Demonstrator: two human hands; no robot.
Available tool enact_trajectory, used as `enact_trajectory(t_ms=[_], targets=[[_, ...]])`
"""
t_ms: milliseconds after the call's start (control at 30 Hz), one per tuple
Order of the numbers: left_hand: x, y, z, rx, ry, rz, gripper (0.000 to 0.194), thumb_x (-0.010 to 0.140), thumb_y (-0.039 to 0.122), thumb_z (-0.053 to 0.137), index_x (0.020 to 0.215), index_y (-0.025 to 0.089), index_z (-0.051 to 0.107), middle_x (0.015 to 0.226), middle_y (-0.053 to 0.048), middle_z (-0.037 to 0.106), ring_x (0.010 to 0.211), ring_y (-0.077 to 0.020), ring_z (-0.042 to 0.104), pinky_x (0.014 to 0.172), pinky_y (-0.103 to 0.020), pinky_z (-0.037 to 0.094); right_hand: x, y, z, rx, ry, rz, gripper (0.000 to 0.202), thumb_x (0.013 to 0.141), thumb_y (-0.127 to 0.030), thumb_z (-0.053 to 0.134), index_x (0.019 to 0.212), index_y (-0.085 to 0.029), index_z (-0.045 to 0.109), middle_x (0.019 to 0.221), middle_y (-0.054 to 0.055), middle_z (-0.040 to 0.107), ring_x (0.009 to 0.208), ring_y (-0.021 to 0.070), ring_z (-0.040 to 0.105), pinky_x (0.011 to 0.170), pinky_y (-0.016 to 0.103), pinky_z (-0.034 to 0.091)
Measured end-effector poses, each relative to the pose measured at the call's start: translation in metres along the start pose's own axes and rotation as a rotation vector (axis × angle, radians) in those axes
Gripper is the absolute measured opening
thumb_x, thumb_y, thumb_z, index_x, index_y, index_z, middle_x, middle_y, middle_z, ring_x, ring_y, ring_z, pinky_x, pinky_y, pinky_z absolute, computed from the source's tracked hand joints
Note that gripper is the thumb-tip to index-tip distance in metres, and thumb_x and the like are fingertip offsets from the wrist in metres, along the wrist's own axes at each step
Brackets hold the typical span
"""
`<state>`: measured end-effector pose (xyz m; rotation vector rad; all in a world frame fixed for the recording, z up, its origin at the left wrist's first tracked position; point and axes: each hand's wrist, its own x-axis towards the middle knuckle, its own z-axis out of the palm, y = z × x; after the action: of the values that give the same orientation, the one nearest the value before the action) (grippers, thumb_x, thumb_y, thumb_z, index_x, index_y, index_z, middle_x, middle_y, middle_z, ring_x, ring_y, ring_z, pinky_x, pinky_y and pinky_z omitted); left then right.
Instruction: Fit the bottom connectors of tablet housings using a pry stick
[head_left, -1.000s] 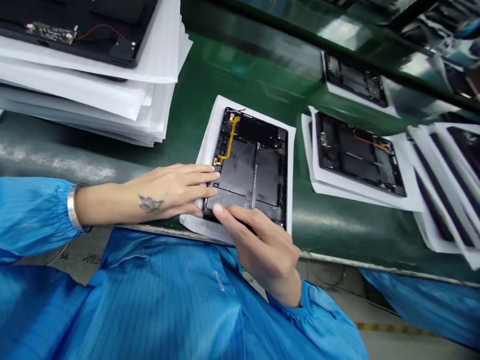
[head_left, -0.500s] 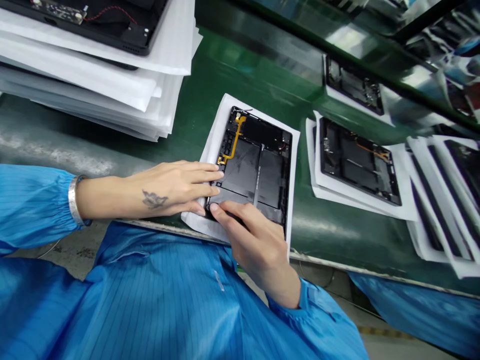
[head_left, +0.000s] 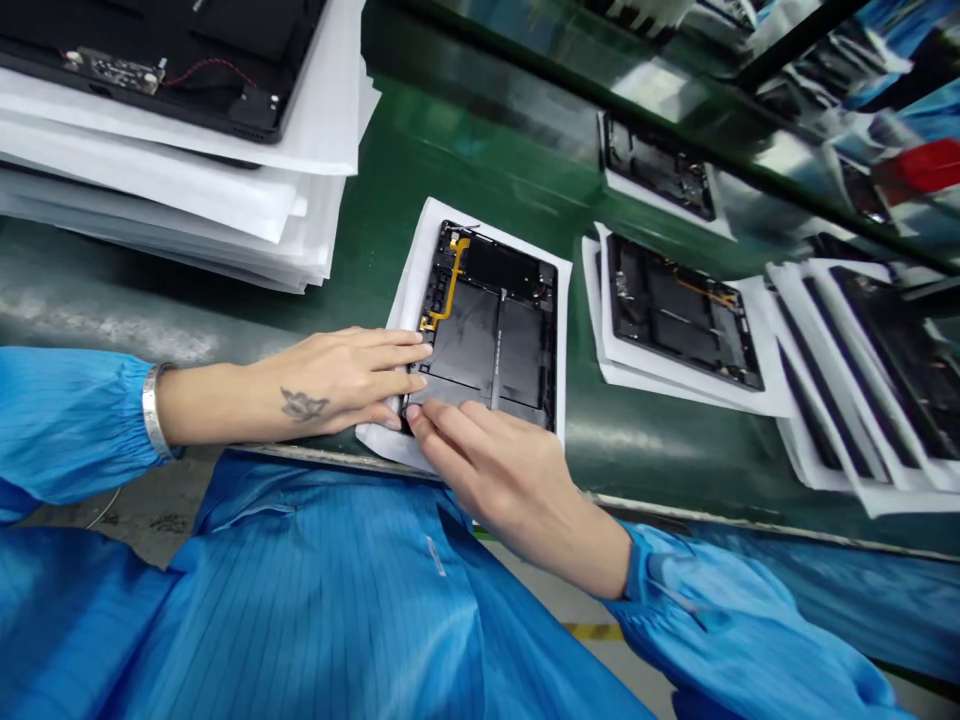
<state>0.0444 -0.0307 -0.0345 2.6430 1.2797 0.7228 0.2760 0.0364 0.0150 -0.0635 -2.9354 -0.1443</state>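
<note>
A black tablet shell with its inside showing lies on white sheets near the bench's front edge. A yellow flex cable runs along its left side. My left hand lies flat with its fingers slightly apart, the fingertips on the shell's left edge. Over the shell's lower left corner my right hand has its fingers drawn together, thumb and fingertips close to the corner. What they hold, if anything, is too small to make out.
On the left, a tall stack of white sheets carries another open shell. To the right lie a shell on sheets, a leaning row of shells between sheets, and one farther back.
My right hand has turned so that its wrist and forearm reach farther right, with the fingertips still at the lower left corner. The whole view has shifted slightly.
</note>
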Motion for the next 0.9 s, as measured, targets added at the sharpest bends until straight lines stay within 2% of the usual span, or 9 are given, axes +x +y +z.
enact_trajectory(t_ms=[233,333,400,500,600,667,733,833,900], targets=[[0.003,0.002,-0.002,0.070,-0.019,0.014,0.039,0.105,0.035,0.043,0.129,0.011,0.061,0.143,-0.017,0.058,0.138,-0.0304,0.052,0.108,-0.045,0.053,0.003,-0.004,0.006,-0.043,0.013,0.011,0.027,0.101,-0.014,0.047,0.085,-0.018,0.068,0.081,0.002,0.069,0.069,0.0142,0.051,0.057,0.030,0.034],[0.000,0.003,-0.007,0.089,-0.018,0.010,0.040,0.105,0.036,0.043,0.133,0.012,0.058,0.146,-0.017,0.055,0.138,-0.0290,0.052,0.109,-0.044,0.052,-0.004,0.000,0.010,-0.020,0.102,0.031,0.023,0.101,-0.012,0.047,0.098,-0.017,0.070,0.092,0.003,0.073,0.074,0.0141,0.055,0.060,0.030,0.036],[-0.004,0.003,-0.011,0.130,-0.008,-0.013,0.042,0.105,0.036,0.045,0.138,0.013,0.054,0.149,-0.018,0.051,0.140,-0.0289,0.049,0.111,-0.045,0.050,-0.014,-0.001,0.012,0.004,0.233,0.135,0.022,0.098,-0.013,0.054,0.114,-0.018,0.068,0.094,0.004,0.073,0.074,0.0147,0.057,0.062,0.030,0.038],[-0.011,0.007,-0.018,0.211,0.046,-0.045,0.040,0.103,0.031,0.049,0.137,0.011,0.055,0.144,-0.019,0.056,0.133,-0.0287,0.056,0.107,-0.044,0.052,-0.028,-0.008,0.008,0.173,0.509,0.454,0.041,0.095,-0.016,0.061,0.135,-0.025,0.061,0.078,0.000,0.068,0.063,0.0144,0.053,0.060,0.031,0.039],[-0.015,0.014,-0.023,0.268,0.064,0.015,0.029,0.102,0.019,0.048,0.127,0.010,0.060,0.133,-0.016,0.065,0.122,-0.0249,0.064,0.100,-0.037,0.057,-0.037,-0.017,0.005,0.430,0.692,0.684,0.032,0.104,-0.032,0.047,0.128,-0.030,0.068,0.078,0.002,0.064,0.070,0.0170,0.057,0.065,0.033,0.045],[-0.014,0.019,-0.023,0.301,0.047,0.083,0.029,0.102,0.012,0.045,0.124,0.009,0.062,0.131,-0.015,0.067,0.122,-0.0241,0.064,0.099,-0.035,0.056,-0.040,-0.022,0.007,0.506,0.681,0.666,0.043,0.106,-0.042,0.035,0.114,-0.027,0.074,0.082,0.006,0.064,0.079,0.0197,0.058,0.070,0.036,0.047],[-0.012,0.023,-0.021,0.319,0.021,0.135,0.031,0.102,0.009,0.041,0.124,0.008,0.063,0.132,-0.016,0.066,0.123,-0.0241,0.064,0.100,-0.035,0.056,-0.042,-0.027,0.015,0.565,0.650,0.551,0.043,0.105,-0.043,0.038,0.108,-0.022,0.075,0.081,0.007,0.065,0.077,0.0195,0.058,0.069,0.037,0.047],[-0.009,0.025,-0.018,0.337,-0.016,0.169,0.034,0.103,0.009,0.037,0.124,0.008,0.064,0.132,-0.017,0.066,0.121,-0.0233,0.065,0.098,-0.035,0.057,-0.044,-0.034,0.033,0.556,0.647,0.358,0.024,0.099,-0.027,0.057,0.117,-0.015,0.069,0.084,0.008,0.068,0.076,0.0190,0.061,0.069,0.036,0.051],[-0.008,0.026,-0.017,0.348,-0.015,0.176,0.035,0.103,0.009,0.036,0.123,0.007,0.065,0.129,-0.017,0.068,0.119,-0.0232,0.066,0.096,-0.034,0.058,-0.046,-0.038,0.043,0.446,0.606,0.295,0.029,0.093,-0.015,0.063,0.122,-0.012,0.065,0.088,0.009,0.069,0.083,0.0208,0.063,0.073,0.037,0.054]])
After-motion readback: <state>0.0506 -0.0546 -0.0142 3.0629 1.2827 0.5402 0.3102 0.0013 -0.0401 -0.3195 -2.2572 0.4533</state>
